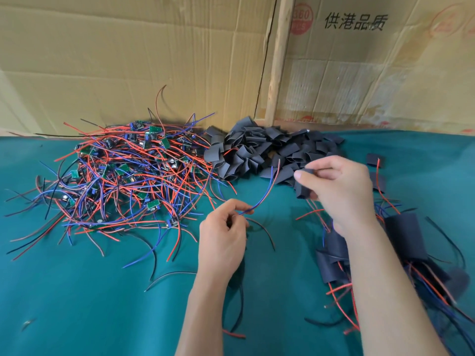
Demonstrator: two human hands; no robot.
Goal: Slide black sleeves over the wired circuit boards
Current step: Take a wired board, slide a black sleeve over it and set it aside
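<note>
My left hand (223, 240) grips a wired circuit board hidden inside its curled fingers; the board's blue and red wires (267, 187) arc up and to the right from the fist. My right hand (339, 186) pinches a black sleeve (303, 187) between thumb and fingers, just right of the wire tips. A tangled heap of green boards with red, blue and black wires (128, 170) lies on the left of the green cloth. A pile of loose black sleeves (270, 150) sits behind my hands.
Sleeved boards with trailing wires (406, 237) lie heaped at the right, partly under my right forearm. Two single sleeves (375, 160) lie at far right. Cardboard sheets (154, 60) and a wooden post (279, 60) wall off the back. Stray wires (167, 276) cross the cloth (77, 304).
</note>
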